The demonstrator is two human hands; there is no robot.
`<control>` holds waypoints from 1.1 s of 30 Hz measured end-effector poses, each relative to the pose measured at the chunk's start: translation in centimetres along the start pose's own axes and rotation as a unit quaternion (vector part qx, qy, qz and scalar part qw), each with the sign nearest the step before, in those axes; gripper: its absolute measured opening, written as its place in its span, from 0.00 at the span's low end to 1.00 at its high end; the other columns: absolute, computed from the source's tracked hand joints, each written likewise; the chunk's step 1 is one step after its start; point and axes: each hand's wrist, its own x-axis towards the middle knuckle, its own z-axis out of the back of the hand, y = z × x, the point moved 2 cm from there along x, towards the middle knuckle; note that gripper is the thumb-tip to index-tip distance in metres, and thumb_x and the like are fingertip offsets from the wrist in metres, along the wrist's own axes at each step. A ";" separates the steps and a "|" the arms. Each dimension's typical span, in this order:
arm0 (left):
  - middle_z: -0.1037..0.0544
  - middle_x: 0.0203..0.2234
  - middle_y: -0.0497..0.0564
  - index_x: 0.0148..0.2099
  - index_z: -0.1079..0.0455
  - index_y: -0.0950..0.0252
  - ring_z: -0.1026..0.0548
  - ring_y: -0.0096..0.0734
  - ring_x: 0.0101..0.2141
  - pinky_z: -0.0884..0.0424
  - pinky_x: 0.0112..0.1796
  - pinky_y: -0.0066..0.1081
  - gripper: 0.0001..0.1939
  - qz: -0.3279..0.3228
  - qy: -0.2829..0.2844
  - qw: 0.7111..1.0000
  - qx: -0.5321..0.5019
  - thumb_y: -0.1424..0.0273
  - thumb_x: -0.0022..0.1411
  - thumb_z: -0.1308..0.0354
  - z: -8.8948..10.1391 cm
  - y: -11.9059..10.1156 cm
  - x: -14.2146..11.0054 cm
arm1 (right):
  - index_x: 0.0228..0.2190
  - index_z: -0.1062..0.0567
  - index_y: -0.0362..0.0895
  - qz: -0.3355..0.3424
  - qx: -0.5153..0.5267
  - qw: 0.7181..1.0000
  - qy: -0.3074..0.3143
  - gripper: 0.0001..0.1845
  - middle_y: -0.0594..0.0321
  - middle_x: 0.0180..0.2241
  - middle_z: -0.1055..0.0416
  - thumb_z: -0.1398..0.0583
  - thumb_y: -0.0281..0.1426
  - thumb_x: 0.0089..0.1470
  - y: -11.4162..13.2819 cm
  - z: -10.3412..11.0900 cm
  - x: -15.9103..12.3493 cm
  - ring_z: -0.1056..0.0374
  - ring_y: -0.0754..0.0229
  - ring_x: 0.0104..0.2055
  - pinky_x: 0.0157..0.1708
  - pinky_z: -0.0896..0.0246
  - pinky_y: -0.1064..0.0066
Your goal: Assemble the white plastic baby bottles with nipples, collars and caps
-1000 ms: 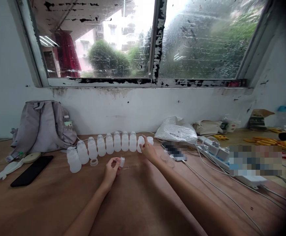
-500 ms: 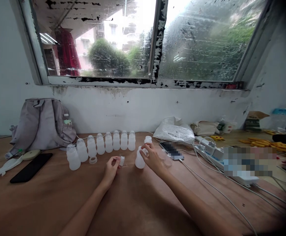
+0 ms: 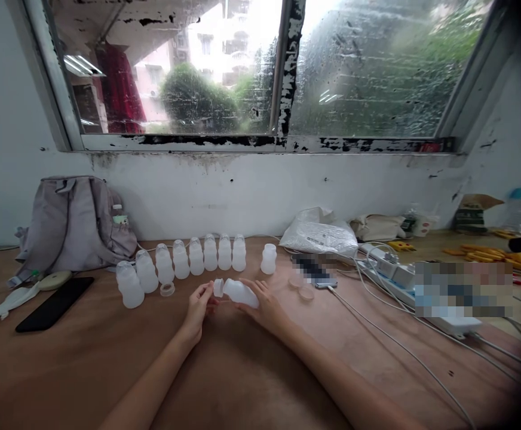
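My right hand (image 3: 264,303) is wrapped round a translucent white bottle (image 3: 239,292), which lies tilted with its mouth to the left. Between the fingertips of my left hand (image 3: 201,304) is a small clear nipple with its collar ring (image 3: 218,288), just left of the bottle mouth; I cannot tell if they touch. Behind my hands, several capped baby bottles (image 3: 196,257) stand in a curved row, with a loose clear ring (image 3: 167,289) in front of them. One uncapped bottle (image 3: 268,259) stands upright to the right. Two clear discs or rings (image 3: 305,293) lie beside my right hand.
At the left are a black phone (image 3: 54,304), a round cream object (image 3: 55,280) and a grey backpack (image 3: 79,227). To the right lie a charging phone (image 3: 325,280), a plastic bag (image 3: 318,236), a power strip (image 3: 455,324) with cables, and yellow items (image 3: 480,254).
My right hand has taken up the nearer bottle, tipped it over and brought it left towards the nipple piece in my left hand. The view has shifted slightly.
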 end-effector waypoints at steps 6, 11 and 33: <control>0.29 0.23 0.48 0.36 0.33 0.67 0.33 0.23 0.21 0.39 0.18 0.20 0.24 0.003 0.012 1.000 -0.017 0.53 0.44 0.42 -0.2 0.0 -0.2 | 0.49 0.37 0.49 0.036 -0.072 0.997 0.014 0.28 0.56 0.38 0.32 0.40 0.38 0.45 0.7 0.0 -0.4 0.39 0.52 0.39 0.40 0.42 0.60; 0.33 0.18 0.45 0.34 0.34 0.68 0.36 0.20 0.17 0.42 0.16 0.20 0.23 -0.004 0.020 1.000 0.006 0.53 0.45 0.43 -0.3 -0.1 -0.3 | 0.49 0.37 0.48 0.050 -0.092 0.994 0.012 0.28 0.56 0.38 0.33 0.41 0.39 0.46 0.7 -0.1 -0.4 0.40 0.52 0.39 0.40 0.43 0.60; 0.36 0.18 0.42 0.35 0.34 0.65 0.39 0.17 0.16 0.42 0.16 0.19 0.17 -0.029 0.033 0.999 -0.022 0.57 0.48 0.43 -0.9 -0.2 -0.8 | 0.49 0.37 0.49 0.041 -0.043 0.998 0.006 0.27 0.57 0.37 0.34 0.40 0.38 0.45 0.7 -0.2 -0.8 0.40 0.53 0.39 0.39 0.41 0.60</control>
